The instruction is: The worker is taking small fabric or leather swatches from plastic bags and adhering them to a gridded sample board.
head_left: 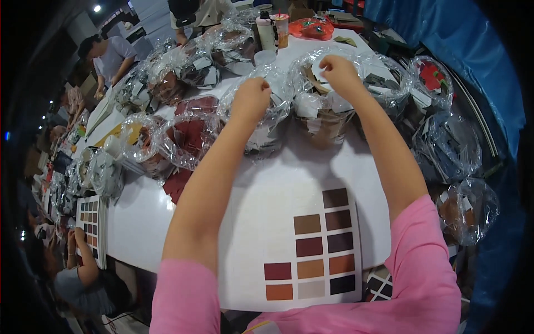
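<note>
Both my arms reach forward over a pale sample board (250, 239) bearing several coloured rectangular swatches in stepped columns at its right. My left hand (252, 99) is closed in a pinch over a plastic-lined tub of grey pieces (264, 136); what its fingers hold, if anything, is hidden. Farther right, my right hand (339, 73) pinches a small white-faced piece (319, 69) above a plastic-lined tub of brown pieces (328, 125).
More plastic-lined tubs stand around, with dark red pieces (194, 133), grey pieces (384, 78) and brown pieces (456, 209). A bottle (267, 33), a drink cup (282, 30) and a red bag (310, 29) stand behind. Co-workers (114, 55) work at left beside another swatch board (90, 222).
</note>
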Action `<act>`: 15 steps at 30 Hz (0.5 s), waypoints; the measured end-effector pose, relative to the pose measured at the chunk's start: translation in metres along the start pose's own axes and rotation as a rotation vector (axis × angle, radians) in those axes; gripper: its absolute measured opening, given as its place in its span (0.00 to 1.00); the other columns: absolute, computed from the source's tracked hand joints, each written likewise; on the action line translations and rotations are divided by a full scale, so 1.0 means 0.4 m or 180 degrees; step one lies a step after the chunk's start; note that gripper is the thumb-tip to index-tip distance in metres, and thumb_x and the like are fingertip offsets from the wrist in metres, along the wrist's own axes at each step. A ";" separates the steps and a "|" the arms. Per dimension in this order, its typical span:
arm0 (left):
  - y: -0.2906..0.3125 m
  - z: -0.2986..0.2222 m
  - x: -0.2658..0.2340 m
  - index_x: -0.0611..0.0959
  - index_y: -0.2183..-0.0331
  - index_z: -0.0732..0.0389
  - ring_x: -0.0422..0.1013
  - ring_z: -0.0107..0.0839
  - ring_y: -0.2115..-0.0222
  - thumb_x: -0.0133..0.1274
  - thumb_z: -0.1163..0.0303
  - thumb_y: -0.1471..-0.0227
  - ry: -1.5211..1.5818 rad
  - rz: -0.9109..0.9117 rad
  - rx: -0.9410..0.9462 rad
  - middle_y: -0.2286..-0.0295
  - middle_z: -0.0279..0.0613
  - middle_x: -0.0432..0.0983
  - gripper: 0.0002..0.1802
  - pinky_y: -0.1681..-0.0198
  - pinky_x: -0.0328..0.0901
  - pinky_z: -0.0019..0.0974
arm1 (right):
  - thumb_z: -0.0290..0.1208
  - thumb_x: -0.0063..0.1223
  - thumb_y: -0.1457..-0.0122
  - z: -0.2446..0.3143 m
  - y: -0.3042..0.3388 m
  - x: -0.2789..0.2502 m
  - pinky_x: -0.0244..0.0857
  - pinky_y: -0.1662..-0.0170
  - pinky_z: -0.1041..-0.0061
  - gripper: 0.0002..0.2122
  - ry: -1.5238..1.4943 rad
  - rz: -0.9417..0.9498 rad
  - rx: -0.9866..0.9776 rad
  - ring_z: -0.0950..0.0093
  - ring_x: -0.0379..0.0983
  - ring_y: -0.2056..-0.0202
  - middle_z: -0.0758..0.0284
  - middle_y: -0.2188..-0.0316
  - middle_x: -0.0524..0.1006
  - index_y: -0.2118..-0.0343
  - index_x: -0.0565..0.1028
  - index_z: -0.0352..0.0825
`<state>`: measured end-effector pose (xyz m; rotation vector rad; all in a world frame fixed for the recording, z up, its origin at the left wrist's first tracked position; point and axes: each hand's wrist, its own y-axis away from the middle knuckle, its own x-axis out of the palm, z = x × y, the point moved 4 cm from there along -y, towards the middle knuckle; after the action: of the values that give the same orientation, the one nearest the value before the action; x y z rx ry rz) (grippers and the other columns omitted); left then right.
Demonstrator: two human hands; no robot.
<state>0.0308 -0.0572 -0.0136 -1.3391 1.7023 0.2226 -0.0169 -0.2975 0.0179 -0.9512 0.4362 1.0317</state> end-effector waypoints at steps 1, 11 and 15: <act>-0.020 -0.009 0.044 0.80 0.62 0.64 0.72 0.52 0.63 0.58 0.71 0.57 0.0015 0.0001 0.0006 0.64 0.53 0.76 0.16 0.59 0.66 0.46 | 0.29 0.62 0.55 -0.024 -0.017 0.036 0.67 0.63 0.70 0.13 0.0131 0.0297 0.0109 0.67 0.74 0.68 0.60 0.71 0.77 0.64 0.77 0.32; -0.047 0.025 0.045 0.81 0.75 0.60 0.74 0.50 0.67 0.53 0.69 0.56 -0.0254 -0.0629 -0.0526 0.72 0.51 0.78 0.06 0.63 0.67 0.47 | 0.23 0.52 0.51 -0.021 -0.014 0.055 0.68 0.57 0.63 0.08 0.0489 0.0594 0.0474 0.57 0.76 0.61 0.54 0.65 0.79 0.69 0.81 0.36; -0.047 0.027 0.018 0.81 0.74 0.60 0.74 0.51 0.68 0.54 0.69 0.57 -0.0542 -0.0867 -0.0576 0.72 0.52 0.78 0.06 0.64 0.67 0.48 | 0.22 0.56 0.52 -0.006 -0.004 0.018 0.67 0.62 0.65 0.05 0.0328 0.0341 -0.0127 0.58 0.74 0.67 0.57 0.74 0.78 0.71 0.79 0.30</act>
<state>0.0527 -0.0626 -0.0176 -1.6205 1.3673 0.3291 -0.0115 -0.2958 0.0123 -1.0286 0.5588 1.0945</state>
